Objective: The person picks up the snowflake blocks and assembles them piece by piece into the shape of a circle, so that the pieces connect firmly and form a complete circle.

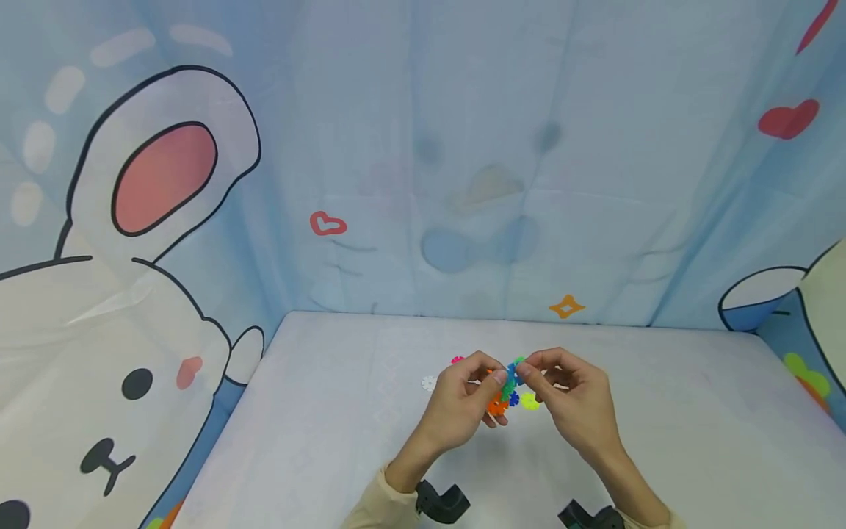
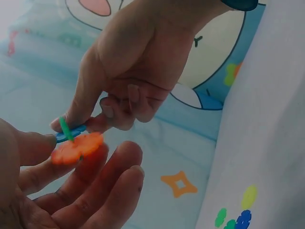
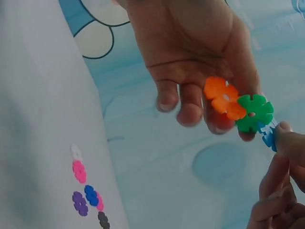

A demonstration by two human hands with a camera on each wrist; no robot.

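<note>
My left hand pinches small plastic interlocking flower discs between thumb and fingers. In the right wrist view an orange disc and a green disc are slotted together at an angle, the left fingers behind them. My right hand, close by on the right, pinches a blue disc by its edge with thumb and forefinger. This blue disc meets the green one's lower edge; I cannot tell whether they are locked together. Both hands are raised over the table, their fingertips nearly meeting.
Loose flower discs lie on the white tabletop beyond the hands, among them a white one, a yellow-green one and a purple one. A pale blue printed curtain hangs behind the table's far edge.
</note>
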